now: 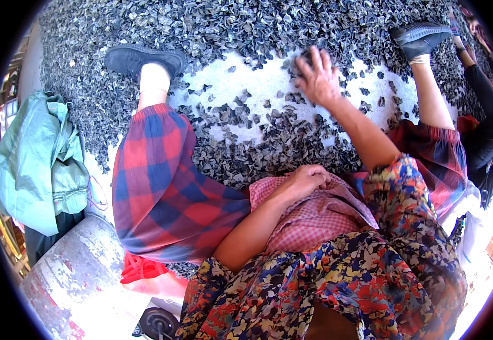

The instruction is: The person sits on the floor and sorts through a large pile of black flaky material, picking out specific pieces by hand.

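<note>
My right hand (318, 76) reaches forward, palm down with fingers spread, onto dark dried shell-like pieces (240, 28) spread over a white sheet (240, 85). My left hand (307, 178) rests curled on a pink checked cloth (314, 218) in my lap, close to the near edge of the pile; I cannot tell whether it holds anything. My legs in red and blue plaid trousers (158, 181) stretch out on both sides, with black shoes (144, 58) resting on the pieces.
A pale green sack (36, 158) lies at the left beside a worn grey drum (82, 272). A red cloth (138, 267) lies under my left leg. Another person's dark sleeve (487, 113) shows at the right edge.
</note>
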`<state>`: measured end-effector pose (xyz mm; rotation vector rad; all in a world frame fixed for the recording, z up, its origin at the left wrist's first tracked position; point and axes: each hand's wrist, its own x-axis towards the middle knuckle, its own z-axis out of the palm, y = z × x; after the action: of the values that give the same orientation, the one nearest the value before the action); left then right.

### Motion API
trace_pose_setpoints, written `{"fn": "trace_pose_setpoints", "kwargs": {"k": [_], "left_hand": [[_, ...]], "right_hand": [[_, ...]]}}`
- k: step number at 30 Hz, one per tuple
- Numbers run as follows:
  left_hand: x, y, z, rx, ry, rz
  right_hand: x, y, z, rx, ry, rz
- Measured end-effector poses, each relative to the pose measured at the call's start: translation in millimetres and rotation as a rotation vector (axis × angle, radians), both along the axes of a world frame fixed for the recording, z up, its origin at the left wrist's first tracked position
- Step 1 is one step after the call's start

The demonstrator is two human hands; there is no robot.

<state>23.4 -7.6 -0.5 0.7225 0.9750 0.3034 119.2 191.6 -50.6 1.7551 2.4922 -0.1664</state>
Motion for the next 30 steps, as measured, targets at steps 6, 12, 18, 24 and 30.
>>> {"fn": "trace_pose_setpoints", "kwargs": {"k": [6,12,18,24,30], "left_hand": [[0.2,-1.3,2.9,0.027,0.044,-0.015],[1.9,-0.5,4.6,-0.019,0.041,0.004],[-10.9,2.9,5.7,-0.245,0.042,0.287],[-28.1,6.0,-8.6,-0.337,-0.012,0.792],[-25.9,10.5,-6.3,-0.443,-0.037,1.049]], "right_hand": [[39.6,-98.4,13.6,-0.091,0.244,0.242],[56.0,-117.1,18.4,-0.081,0.316,0.193],[-2.6,-107.6,4.0,0.028,0.41,0.337],[9.8,-109.1,-5.2,0.015,0.445,0.245],[17.7,-102.1,49.1,-0.542,0.952,0.08]]}}
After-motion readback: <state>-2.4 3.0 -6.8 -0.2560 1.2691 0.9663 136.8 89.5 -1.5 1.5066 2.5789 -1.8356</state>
